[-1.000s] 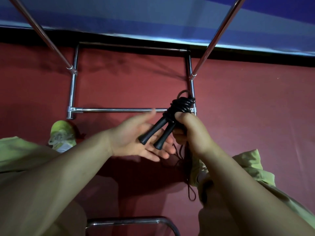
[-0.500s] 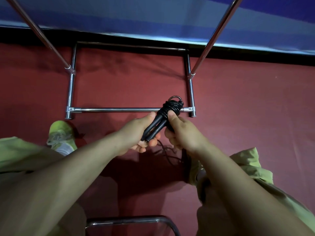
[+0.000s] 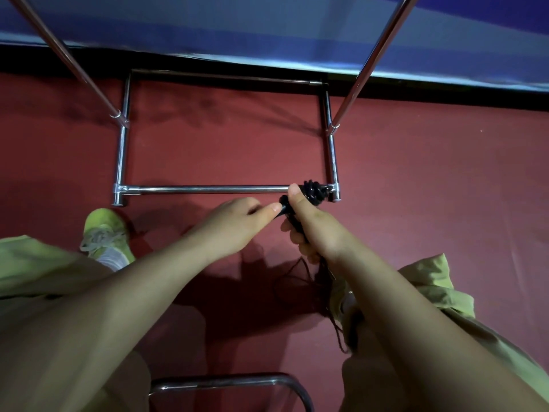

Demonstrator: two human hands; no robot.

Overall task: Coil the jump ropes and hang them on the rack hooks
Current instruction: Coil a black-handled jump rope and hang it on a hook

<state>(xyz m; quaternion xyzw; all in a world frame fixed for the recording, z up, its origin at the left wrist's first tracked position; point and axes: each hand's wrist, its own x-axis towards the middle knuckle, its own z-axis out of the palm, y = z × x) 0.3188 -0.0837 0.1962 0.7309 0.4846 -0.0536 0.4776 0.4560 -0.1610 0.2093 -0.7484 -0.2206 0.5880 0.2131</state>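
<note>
A black jump rope [image 3: 314,192] is wound into a tight bundle around its two handles. My right hand [image 3: 315,230] grips the bundle from the side, thumb pointing up along it. My left hand [image 3: 237,224] touches the bundle's lower end with its fingertips; the handles are mostly hidden between both hands. A loose black strand [image 3: 297,278] hangs below my right hand. The chrome rack [image 3: 208,189] stands on the red floor, its base bar just behind the bundle. No hooks show in this view.
Two slanted chrome uprights [image 3: 371,58] rise toward me. A blue mat [image 3: 267,31] lines the far wall. My green shoe [image 3: 104,233] sits left of the rack base. A curved chrome bar [image 3: 225,382] lies near the bottom edge.
The handles, held across my left palm a second ago, have slid out of it and into my right hand's grip. My left hand now only touches the end. The bundle shifted right.
</note>
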